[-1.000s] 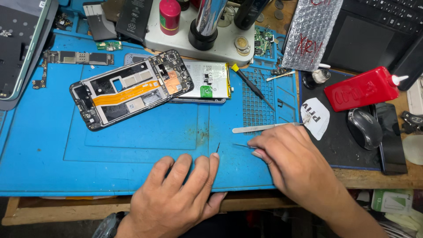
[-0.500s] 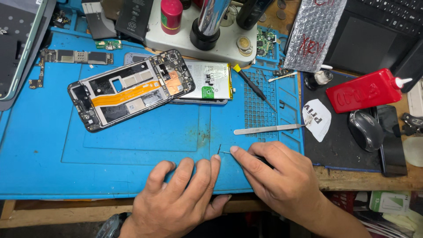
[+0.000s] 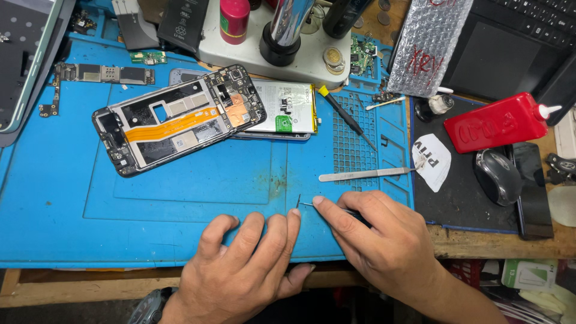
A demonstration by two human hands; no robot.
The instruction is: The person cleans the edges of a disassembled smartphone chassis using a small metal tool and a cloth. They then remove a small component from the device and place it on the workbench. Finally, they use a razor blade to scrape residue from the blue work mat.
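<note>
While the left hand (image 3: 240, 264) lies flat, fingers together, on the blue silicone mat (image 3: 180, 198), the right hand (image 3: 384, 240) pinches thin dark tweezers (image 3: 309, 205). Their tip meets a tiny metal pin (image 3: 298, 201) (light, probably slippery), best gripped mid-shaft.

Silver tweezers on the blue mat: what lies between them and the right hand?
Only bare blue mat separates the silver tweezers from the right hand, per the head view.

Thin metal pin (image 3: 298, 201) upright on blue mat (image 3: 180, 198)
</note>
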